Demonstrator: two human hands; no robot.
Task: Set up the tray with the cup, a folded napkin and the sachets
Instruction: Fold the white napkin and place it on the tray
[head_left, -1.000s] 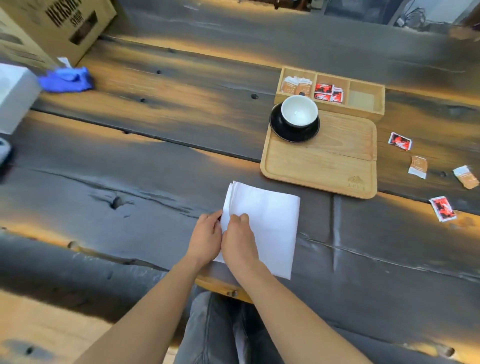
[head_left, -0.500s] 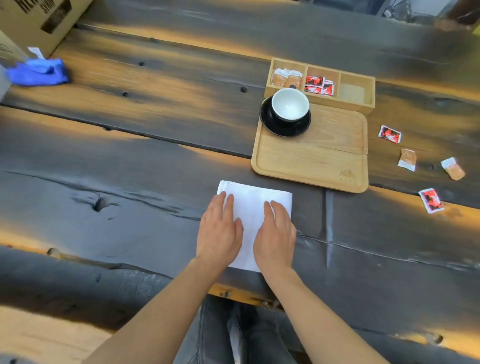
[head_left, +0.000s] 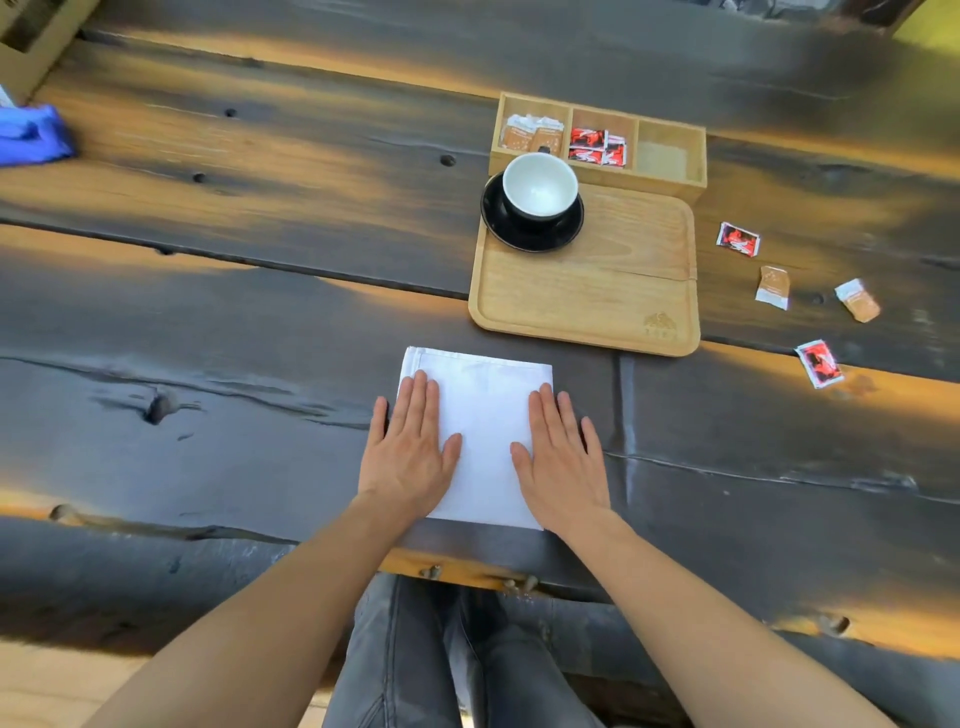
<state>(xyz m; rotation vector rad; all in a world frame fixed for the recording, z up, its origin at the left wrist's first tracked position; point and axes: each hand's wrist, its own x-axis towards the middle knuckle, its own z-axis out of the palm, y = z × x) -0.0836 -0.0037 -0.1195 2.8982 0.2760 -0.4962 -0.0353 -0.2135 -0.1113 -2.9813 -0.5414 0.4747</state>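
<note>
A white folded napkin (head_left: 485, 415) lies flat on the dark table near its front edge. My left hand (head_left: 410, 447) presses flat on the napkin's left side, and my right hand (head_left: 558, 457) presses flat on its right side, fingers spread. Beyond it sits a wooden tray (head_left: 597, 306) with a white cup (head_left: 540, 189) on a black saucer (head_left: 498, 228) in its far left corner. Behind the tray, a wooden box (head_left: 670, 179) holds brown sachets (head_left: 532, 137) and red sachets (head_left: 597, 145).
Loose sachets lie on the table right of the tray: a red one (head_left: 737, 240), two brown ones (head_left: 774, 287) (head_left: 857, 300), another red one (head_left: 820, 364). A blue cloth (head_left: 31, 136) and a cardboard box (head_left: 26, 41) sit far left.
My hands have gone from pinching the napkin's left edge to lying flat on it, then slid apart toward its two sides. The napkin now lies smaller and squarer.
</note>
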